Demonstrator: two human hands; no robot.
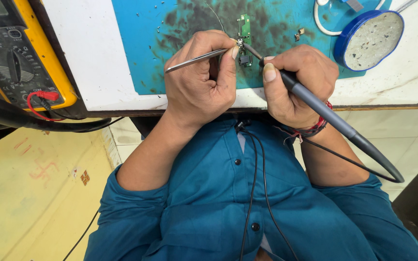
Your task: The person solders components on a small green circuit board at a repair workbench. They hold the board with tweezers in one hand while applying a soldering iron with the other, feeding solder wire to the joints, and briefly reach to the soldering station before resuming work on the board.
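We judge the soldering mid-way: our left hand point(197, 79) grasps the tweezers point(197, 57) and our right hand point(298, 84) the soldering iron point(332, 118), fingers clenched, both tips meeting on the small green circuit board point(244, 30) lying on the blue mat point(141, 43) atop the counter point(88, 53), joint unfinished.

Both hands are crowding the small green circuit board point(244, 30); open blue mat point(136, 34) is lying leftward, round blue-rimmed sponge tray point(371, 34) blocking rightward.

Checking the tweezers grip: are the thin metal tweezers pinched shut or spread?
Shut: the thin metal tweezers narrow to one closed tip at the small green circuit board, squeezed by the left hand.
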